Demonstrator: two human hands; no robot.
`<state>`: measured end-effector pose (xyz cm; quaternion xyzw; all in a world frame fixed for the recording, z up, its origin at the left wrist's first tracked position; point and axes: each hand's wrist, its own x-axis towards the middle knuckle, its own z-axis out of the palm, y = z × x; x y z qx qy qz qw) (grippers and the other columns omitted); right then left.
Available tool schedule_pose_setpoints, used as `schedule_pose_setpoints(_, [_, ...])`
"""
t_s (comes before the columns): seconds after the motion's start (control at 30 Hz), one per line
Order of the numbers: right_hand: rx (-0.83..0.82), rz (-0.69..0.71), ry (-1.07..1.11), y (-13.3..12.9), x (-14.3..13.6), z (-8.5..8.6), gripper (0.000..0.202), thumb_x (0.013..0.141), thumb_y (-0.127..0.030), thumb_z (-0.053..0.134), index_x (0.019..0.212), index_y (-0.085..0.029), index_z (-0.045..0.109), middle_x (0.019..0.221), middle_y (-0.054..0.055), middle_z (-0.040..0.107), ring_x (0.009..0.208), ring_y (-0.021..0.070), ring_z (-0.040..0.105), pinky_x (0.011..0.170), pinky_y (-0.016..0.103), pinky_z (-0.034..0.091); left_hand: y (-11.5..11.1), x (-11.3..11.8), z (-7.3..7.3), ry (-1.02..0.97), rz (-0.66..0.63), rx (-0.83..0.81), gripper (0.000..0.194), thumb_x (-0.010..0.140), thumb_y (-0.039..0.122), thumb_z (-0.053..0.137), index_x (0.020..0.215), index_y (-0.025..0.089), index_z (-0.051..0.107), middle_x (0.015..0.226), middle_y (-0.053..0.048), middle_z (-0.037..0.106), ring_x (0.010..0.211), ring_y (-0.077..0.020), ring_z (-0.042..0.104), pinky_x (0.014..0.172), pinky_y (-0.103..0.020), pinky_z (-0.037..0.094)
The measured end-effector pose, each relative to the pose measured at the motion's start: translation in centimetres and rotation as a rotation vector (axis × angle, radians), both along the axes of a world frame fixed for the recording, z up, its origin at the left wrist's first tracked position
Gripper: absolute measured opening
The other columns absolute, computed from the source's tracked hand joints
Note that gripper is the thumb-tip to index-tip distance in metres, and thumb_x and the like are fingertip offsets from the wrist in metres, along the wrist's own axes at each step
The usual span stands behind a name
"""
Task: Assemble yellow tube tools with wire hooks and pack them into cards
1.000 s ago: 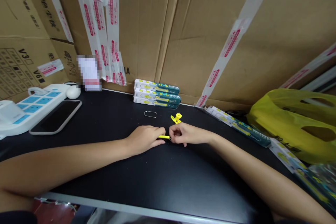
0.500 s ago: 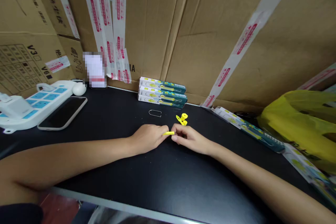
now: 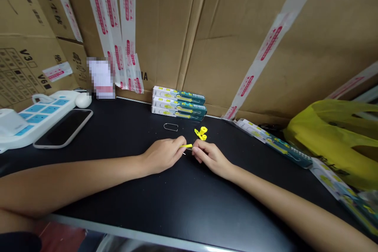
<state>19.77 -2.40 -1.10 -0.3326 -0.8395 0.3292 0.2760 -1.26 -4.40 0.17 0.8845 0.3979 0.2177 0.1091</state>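
Observation:
My left hand [image 3: 165, 153] is closed round a narrow yellow plastic piece [image 3: 186, 146], whose end sticks out past the fingertips. Just below it, a thin metal wire [image 3: 189, 149] spans the small gap between the hands. The fingers of my right hand [image 3: 211, 158] are pinched together on the wire's right end, and the tip of the yellow piece comes close to them. A small pale tip shows under my left fingers. Behind the hands lie loose yellow plastic parts [image 3: 201, 133] and a U-shaped metal wire [image 3: 171, 126].
Slim printed boxes [image 3: 178, 107] are stacked against the cardboard wall [image 3: 165, 27]. More boxes [image 3: 274, 143] lie along the right, beside a yellow plastic bag [image 3: 327, 141]. At left are a phone [image 3: 63, 128] and a white power strip [image 3: 44, 114] with plugs in it.
My right fingers have closed into a tighter pinch, and the thin wire between the hands now shows more clearly. The whole view has shifted slightly; the loose parts lie as before.

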Motion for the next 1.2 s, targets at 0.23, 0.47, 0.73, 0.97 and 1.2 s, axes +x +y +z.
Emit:
schedule_pose_setpoints(0.23, [0.057, -0.025, -0.029, -0.2, -0.1, -0.2, 0.023, 0.095, -0.035, 0.040, 0.080, -0.019, 0.047, 0.059, -0.004, 0.050, 0.053, 0.0099, 0.046, 0.056, 0.022, 0.036, -0.4, 0.2, 0.2, -0.431, 0.001, -0.672, 0.028, 0.091, 0.041, 0.038, 0.102, 0.019, 0.053, 0.053, 0.006, 0.051, 0.040, -0.0100, 0.053, 0.041, -0.019, 0.042])
schedule_pose_setpoints(0.47, [0.116, -0.018, -0.060, -0.1, -0.1, 0.0, 0.021, 0.095, -0.031, 0.040, 0.081, -0.019, 0.051, 0.060, -0.004, 0.049, 0.054, 0.0095, 0.047, 0.057, 0.022, 0.036, 0.5, 0.5, -0.4, -0.515, -0.001, -1.020, 0.033, 0.089, 0.045, 0.043, 0.100, 0.016, 0.051, 0.050, 0.003, 0.058, 0.041, -0.0150, 0.061, 0.039, -0.021, 0.046])
schedule_pose_setpoints(0.73, [0.097, -0.008, -0.018, -0.3, -0.5, 0.2, 0.024, 0.095, -0.029, 0.042, 0.078, -0.018, 0.055, 0.064, -0.003, 0.054, 0.054, 0.0079, 0.047, 0.058, 0.021, 0.037, 1.1, 0.4, 0.1, -0.403, -0.082, -1.088, 0.040, 0.087, 0.053, 0.043, 0.098, 0.015, 0.050, 0.049, 0.004, 0.057, 0.036, -0.0134, 0.058, 0.037, -0.020, 0.043])
schedule_pose_setpoints(0.97, [0.055, -0.021, -0.033, -0.1, -0.5, 0.1, 0.026, 0.093, -0.033, 0.045, 0.076, -0.017, 0.056, 0.061, -0.003, 0.050, 0.055, 0.0091, 0.044, 0.056, 0.022, 0.035, 1.5, 0.0, -0.1, -0.390, -0.151, -1.125, 0.025, 0.092, 0.042, 0.039, 0.087, 0.018, 0.043, 0.050, 0.007, 0.054, 0.035, -0.0101, 0.055, 0.034, -0.016, 0.040])
schedule_pose_setpoints(1.2, [-0.023, -0.022, 0.034, 0.1, -0.5, -0.3, 0.021, 0.089, -0.039, 0.053, 0.085, -0.018, 0.056, 0.063, -0.002, 0.051, 0.055, 0.0103, 0.043, 0.054, 0.023, 0.036, 1.4, 0.0, 0.2, -0.372, -0.123, -1.116, 0.021, 0.091, 0.037, 0.039, 0.084, 0.018, 0.042, 0.049, 0.009, 0.050, 0.032, -0.0082, 0.052, 0.033, -0.015, 0.038])
